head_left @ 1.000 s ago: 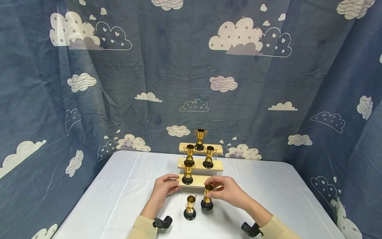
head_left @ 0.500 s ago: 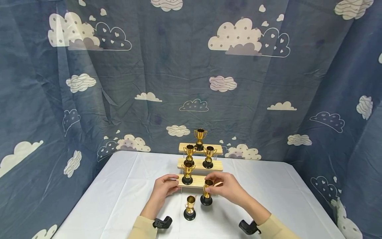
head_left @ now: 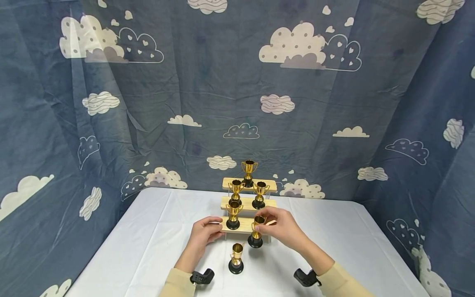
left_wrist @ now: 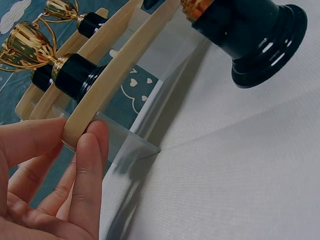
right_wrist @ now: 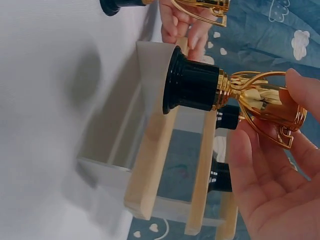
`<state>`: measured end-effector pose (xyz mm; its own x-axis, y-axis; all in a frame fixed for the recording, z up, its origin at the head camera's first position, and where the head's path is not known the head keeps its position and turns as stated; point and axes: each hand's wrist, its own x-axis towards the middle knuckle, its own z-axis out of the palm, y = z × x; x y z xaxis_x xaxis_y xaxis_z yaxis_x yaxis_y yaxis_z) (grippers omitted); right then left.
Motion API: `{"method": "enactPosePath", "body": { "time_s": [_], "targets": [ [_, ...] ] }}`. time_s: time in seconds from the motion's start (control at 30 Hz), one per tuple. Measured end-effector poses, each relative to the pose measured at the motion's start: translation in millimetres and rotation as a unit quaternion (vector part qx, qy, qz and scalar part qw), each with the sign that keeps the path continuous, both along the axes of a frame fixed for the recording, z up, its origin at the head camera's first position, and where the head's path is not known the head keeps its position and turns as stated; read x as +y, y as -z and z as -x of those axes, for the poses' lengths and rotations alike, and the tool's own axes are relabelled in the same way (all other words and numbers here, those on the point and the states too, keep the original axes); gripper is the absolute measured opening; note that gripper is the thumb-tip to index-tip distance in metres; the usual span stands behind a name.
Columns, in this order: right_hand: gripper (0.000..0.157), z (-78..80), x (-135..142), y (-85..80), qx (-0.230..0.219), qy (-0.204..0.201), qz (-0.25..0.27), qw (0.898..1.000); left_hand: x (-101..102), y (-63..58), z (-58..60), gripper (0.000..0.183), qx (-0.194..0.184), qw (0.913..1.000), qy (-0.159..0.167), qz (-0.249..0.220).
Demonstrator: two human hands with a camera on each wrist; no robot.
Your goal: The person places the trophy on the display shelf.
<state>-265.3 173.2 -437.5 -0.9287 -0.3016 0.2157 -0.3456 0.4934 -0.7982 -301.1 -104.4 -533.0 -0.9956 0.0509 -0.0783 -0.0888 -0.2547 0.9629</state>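
Note:
My right hand (head_left: 280,227) pinches a small gold trophy cup (right_wrist: 267,105) by its bowl; its black base (head_left: 255,241) hangs in front of the lowest shelf of a three-tier wooden stand. My left hand (head_left: 203,235) grips the left end of that lowest wooden shelf (left_wrist: 117,70) between thumb and fingers. One trophy (head_left: 233,216) stands on the left of this shelf. Two more, a left trophy (head_left: 236,190) and a right trophy (head_left: 259,196), are on the middle tier, and a single trophy (head_left: 248,171) tops the stand. Another trophy (head_left: 236,260) stands on the table between my hands.
A white cloth covers the table (head_left: 156,231). Clear side supports (right_wrist: 107,172) carry the wooden shelves. Behind and to both sides hangs a dark blue curtain (head_left: 208,95) with cloud prints. Each wrist wears a black camera.
My right hand has lifted the trophy off the table, up and forward towards the lowest shelf. The left hand has kept its hold on the shelf end.

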Motion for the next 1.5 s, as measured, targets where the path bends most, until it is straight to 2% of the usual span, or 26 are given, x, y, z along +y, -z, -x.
{"method": "enactPosePath", "body": {
  "time_s": [0.23, 0.57, 0.7, 1.03, 1.5],
  "targets": [
    [0.034, 2.9, -2.7, -3.7, 0.01, 0.014, -0.002, 1.0, -0.5, 3.5, 2.6, 0.036, -0.009, 0.9999, 0.005, 0.003],
    [0.035, 6.9, -8.0, -9.5, 0.029, 0.038, -0.007, 0.999, -2.2, 0.4, 2.6, 0.032, 0.001, 1.0, 0.009, 0.001],
    [0.033, 8.8, -10.2, -9.7, 0.026, 0.049, -0.006, 0.998, -1.2, 3.1, 2.4, 0.03, -0.007, 0.9999, 0.007, -0.002],
    [0.031, 18.7, -14.0, -10.7, 0.03, 0.075, 0.004, 0.997, -0.1, -3.1, -0.7, 0.035, -0.001, 1.0, -0.002, 0.0],
    [0.035, 28.3, -17.4, -5.7, 0.037, 0.102, 0.004, 0.994, 0.0, -1.0, 0.6, 0.034, -0.002, 1.0, -0.002, -0.007]
  ]
}}
